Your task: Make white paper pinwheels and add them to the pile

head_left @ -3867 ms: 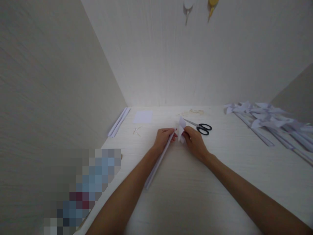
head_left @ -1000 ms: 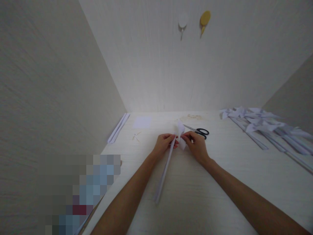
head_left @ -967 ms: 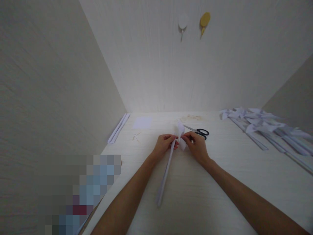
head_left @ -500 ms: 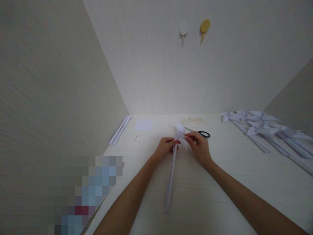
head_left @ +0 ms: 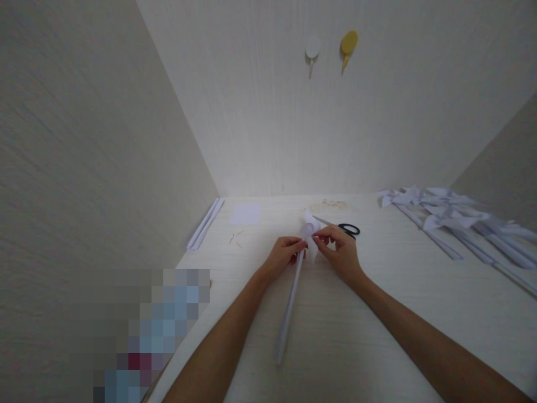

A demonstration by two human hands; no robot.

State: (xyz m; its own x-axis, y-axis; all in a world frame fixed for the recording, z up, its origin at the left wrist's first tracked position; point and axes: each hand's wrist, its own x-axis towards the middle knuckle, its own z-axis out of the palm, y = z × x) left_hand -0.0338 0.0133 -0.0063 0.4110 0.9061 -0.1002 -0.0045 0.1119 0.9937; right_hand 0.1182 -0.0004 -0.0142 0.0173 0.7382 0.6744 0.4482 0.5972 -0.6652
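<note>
A white paper pinwheel [head_left: 309,229] on a rolled paper stick [head_left: 287,313] is between my hands, its stick slanting down toward me. My left hand [head_left: 286,252] is closed around the top of the stick, just under the folded blades. The fingertips of my right hand [head_left: 338,249] pinch at the right side of the paper head; what exactly lies between them is too small to make out. Behind the right hand lie scissors [head_left: 349,229] with black handles, partly covered by the fingers.
Several finished paper pinwheels [head_left: 444,212] are heaped at the right. Rolled paper sticks [head_left: 205,225] lie by the left wall. A square paper sheet [head_left: 245,213], a few toothpick-like slivers [head_left: 235,238] and a small pile of bits [head_left: 333,205] are toward the back wall.
The lower end of the stick has swung to the left. The paper head has turned a little, with its blades in a different position. Both hands stay nearly in place.
</note>
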